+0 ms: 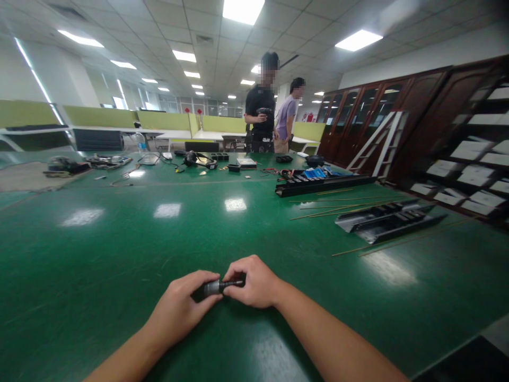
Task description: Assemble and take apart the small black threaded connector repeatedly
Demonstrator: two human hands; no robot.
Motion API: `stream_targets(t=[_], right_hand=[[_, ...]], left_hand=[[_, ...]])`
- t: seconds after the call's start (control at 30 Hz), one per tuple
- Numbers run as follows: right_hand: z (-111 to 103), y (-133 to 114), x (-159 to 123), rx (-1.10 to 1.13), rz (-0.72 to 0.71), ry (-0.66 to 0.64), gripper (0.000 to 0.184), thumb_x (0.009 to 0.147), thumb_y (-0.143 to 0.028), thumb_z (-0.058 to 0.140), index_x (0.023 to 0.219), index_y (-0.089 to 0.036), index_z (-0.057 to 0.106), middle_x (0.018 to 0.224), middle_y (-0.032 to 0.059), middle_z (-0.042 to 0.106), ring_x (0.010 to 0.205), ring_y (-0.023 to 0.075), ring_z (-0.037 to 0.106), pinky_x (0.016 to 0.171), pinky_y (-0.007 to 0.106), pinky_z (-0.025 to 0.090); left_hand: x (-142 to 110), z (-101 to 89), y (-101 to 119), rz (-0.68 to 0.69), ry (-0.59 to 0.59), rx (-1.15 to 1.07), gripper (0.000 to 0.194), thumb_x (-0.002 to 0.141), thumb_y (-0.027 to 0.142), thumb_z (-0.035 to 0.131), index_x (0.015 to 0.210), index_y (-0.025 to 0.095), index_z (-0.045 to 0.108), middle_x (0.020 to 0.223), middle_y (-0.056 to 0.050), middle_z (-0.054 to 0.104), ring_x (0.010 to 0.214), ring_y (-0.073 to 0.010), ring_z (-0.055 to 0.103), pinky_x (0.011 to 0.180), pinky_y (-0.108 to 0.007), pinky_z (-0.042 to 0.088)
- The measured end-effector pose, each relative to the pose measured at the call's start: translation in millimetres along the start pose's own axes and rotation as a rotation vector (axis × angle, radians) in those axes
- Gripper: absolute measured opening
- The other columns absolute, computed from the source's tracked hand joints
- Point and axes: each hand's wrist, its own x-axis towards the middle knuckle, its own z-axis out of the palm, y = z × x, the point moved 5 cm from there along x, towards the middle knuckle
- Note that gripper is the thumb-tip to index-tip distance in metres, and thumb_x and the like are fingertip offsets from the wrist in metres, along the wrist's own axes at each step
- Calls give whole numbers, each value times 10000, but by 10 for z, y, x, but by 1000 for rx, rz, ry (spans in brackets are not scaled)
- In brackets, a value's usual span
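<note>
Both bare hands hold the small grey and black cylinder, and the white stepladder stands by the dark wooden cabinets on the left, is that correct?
Not quite: the head view shows the stepladder and cabinets on the right. The left hand and right hand do both hold the cylinder.

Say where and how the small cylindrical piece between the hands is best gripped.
I'd grip the cylindrical piece by its thick grey barrel, coming from the left, thumb on the near side and fingers opposite, as the left hand does. It lies roughly crosswise, and the barrel looks broader than the slim dark stem by the right hand.
</note>
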Motion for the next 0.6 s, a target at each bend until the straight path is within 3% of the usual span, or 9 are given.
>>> stream_targets(t=[0.6], right_hand=[[20,41,-14,-9,60,-26,130,719,-215,716,843,-180,721,735,1,704,631,121,620,583,200,429]], left_hand=[[-4,36,-14,23,-6,13,265,837,311,696,1096,272,654,1031,6,727,939,-167,695,853,-258,554]])
